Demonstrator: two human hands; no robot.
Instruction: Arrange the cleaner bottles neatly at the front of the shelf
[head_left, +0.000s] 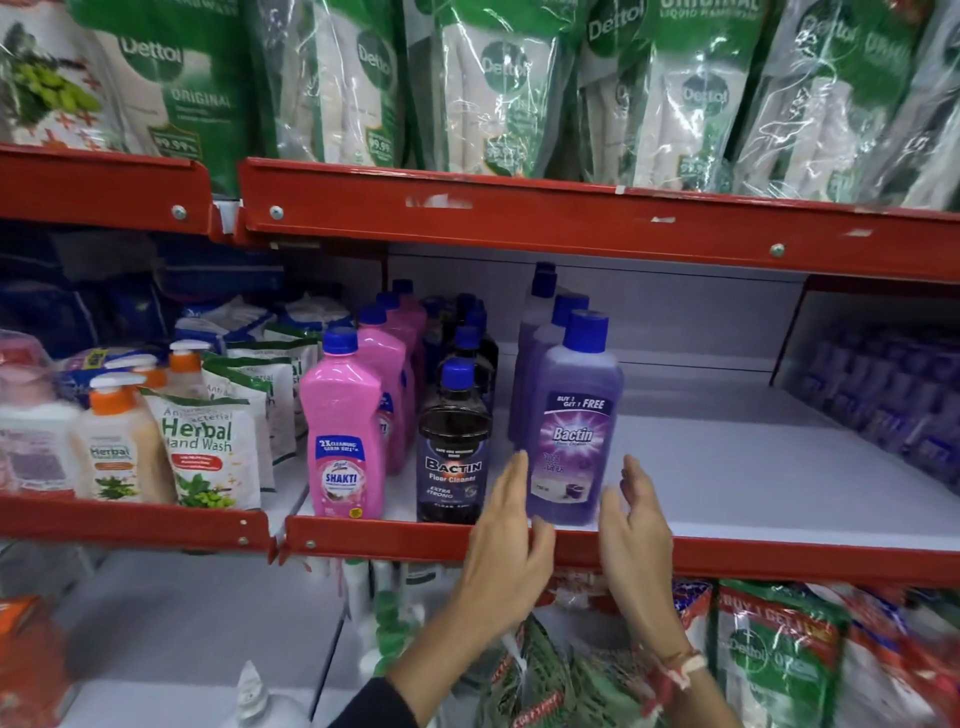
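Flanking the purple bottle (574, 436), both hands sit w/ open palms, fingers spread: left hand (511, 551) at its left side, right hand (636, 535) at its right, neither clasping it. My guess is they're squaring it up at the shelf's red front lip (415, 540). It stands upright at the front edge, beside the dark bottle (453, 447) and pink bottle (343, 436), each heading a row running back (labels facing out). Bottles are glossy plastic w/ blue screw caps, flat-shouldered; the purple one is translucent. Shelf board (753, 467) to the right is smooth, pale.
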